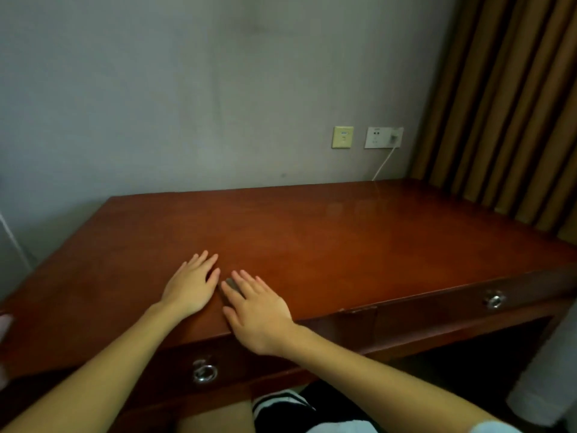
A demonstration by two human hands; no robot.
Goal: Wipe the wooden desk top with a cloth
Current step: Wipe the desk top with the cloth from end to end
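Left hand (190,285) and right hand (257,310) lie flat, fingers straight, on the desk (343,245), above its closed drawer (175,364); contents hidden.

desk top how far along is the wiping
Nothing on the desk top shows wiped from unwiped. Both hands lie flat near the front edge, left hand and right hand; a small grey thing peeks from under the right fingers, possibly the cloth. No stroke is visible, so most likely the whole top is left.

L hand (190,285) & R hand (259,314) flat on desk top (343,245), side by side nr front edge
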